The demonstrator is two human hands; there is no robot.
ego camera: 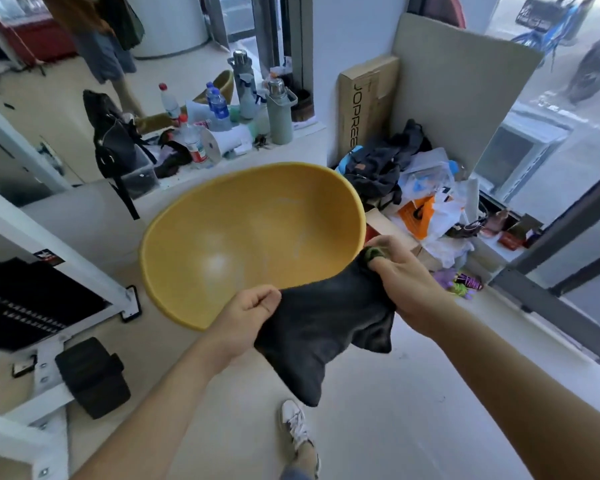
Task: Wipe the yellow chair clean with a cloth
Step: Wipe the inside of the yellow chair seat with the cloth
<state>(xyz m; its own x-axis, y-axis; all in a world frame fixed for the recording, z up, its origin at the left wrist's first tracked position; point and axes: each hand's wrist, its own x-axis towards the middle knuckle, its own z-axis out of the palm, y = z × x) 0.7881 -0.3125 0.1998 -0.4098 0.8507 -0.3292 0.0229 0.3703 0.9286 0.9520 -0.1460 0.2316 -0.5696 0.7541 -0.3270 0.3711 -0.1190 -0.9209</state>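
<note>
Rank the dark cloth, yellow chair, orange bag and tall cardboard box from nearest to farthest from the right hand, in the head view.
1. Dark cloth: gripped in the right hand.
2. Yellow chair: rim just left.
3. Orange bag: beyond, in the clutter.
4. Cardboard box: upright at the back.

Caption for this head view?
Left hand and right hand hold a dark cloth by the near rim of the yellow chair.

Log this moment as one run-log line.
phase: pre-wipe | left hand: pinches dark cloth | right hand: grips its other end | yellow chair: cloth stretched before near rim, seat uncovered
</note>
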